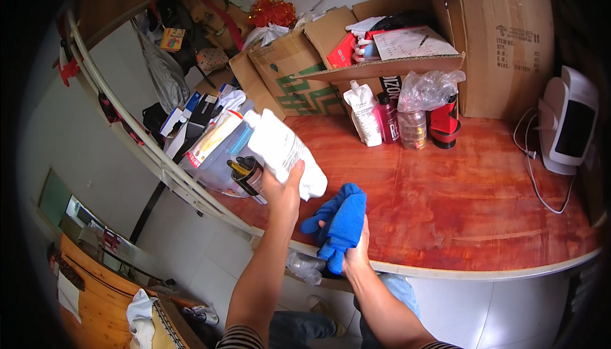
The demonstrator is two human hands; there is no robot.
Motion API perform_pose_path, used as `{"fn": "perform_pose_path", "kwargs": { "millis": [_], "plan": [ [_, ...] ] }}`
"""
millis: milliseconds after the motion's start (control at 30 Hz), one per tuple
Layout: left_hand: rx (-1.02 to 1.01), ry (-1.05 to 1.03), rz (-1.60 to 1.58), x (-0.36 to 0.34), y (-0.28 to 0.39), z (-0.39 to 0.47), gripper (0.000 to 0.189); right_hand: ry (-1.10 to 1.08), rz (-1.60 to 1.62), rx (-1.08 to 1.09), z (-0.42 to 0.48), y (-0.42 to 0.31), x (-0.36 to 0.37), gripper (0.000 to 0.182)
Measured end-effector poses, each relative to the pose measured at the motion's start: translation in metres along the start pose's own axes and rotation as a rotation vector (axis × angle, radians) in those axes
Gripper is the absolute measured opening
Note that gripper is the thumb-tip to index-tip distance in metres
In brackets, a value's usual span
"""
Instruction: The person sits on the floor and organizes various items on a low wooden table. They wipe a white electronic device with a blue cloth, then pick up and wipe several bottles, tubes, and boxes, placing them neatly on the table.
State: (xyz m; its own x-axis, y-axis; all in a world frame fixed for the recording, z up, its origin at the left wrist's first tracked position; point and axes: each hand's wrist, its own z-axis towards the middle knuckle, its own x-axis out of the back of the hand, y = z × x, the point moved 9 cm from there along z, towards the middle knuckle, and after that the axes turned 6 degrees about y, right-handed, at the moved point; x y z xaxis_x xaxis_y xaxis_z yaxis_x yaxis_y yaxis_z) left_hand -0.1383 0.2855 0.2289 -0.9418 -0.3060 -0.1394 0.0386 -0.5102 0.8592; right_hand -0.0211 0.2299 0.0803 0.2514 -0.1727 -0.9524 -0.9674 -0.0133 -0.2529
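Observation:
My left hand (282, 189) grips a white refill pouch (286, 151) by its side and holds it tilted, its capped spout towards the upper left. Printing covers part of the pouch's face. In my right hand (359, 248) is a bunched blue cloth (341, 220), held over the front edge of the red-brown wooden tabletop (444, 196); the cloth hides most of the fingers. Farther back stands a similar white pouch (365, 115), close beside a bottle of pink liquid (387, 119).
A clear plastic jar (411, 129) and a red-and-black container (445, 127) stand before an open cardboard box (382, 69). At left are a filled plastic bin (215, 177) and a black cup (249, 177). A white device (568, 124) with a cable sits right. A metal rail (157, 158) borders the left side.

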Motion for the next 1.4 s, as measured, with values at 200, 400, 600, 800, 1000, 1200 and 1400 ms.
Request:
{"fn": "perform_pose_path", "kwargs": {
  "millis": [200,400,600,800,1000,1200,1400],
  "plan": [
    [0.199,0.013,-0.044,-0.047,-0.119,0.072,0.045,0.000,-0.165,0.092,0.000,-0.013,0.005,0.047],
    [0.156,0.088,0.150,-0.085,-0.214,0.112,0.045,0.040,-0.090,0.062,0.008,-0.019,0.012,0.045],
    [0.117,-0.052,0.214,-0.134,-0.263,0.138,0.071,0.113,-0.072,0.136,0.016,-0.024,0.020,0.042],
    [0.085,-0.178,0.470,-0.188,-0.247,0.123,0.102,0.168,-0.102,0.126,0.017,-0.025,0.021,0.041],
    [0.103,-0.352,0.503,-0.172,-0.233,0.118,0.119,0.178,-0.042,0.065,0.018,-0.013,0.027,0.043],
    [-0.217,-0.157,0.629,-0.087,-0.162,0.092,0.102,0.117,-0.186,0.031,0.021,-0.017,0.004,0.046],
    [-0.615,0.385,0.925,0.090,-0.064,0.041,0.079,0.046,-0.205,0.056,0.015,-0.027,-0.020,0.049]
  ]
}}
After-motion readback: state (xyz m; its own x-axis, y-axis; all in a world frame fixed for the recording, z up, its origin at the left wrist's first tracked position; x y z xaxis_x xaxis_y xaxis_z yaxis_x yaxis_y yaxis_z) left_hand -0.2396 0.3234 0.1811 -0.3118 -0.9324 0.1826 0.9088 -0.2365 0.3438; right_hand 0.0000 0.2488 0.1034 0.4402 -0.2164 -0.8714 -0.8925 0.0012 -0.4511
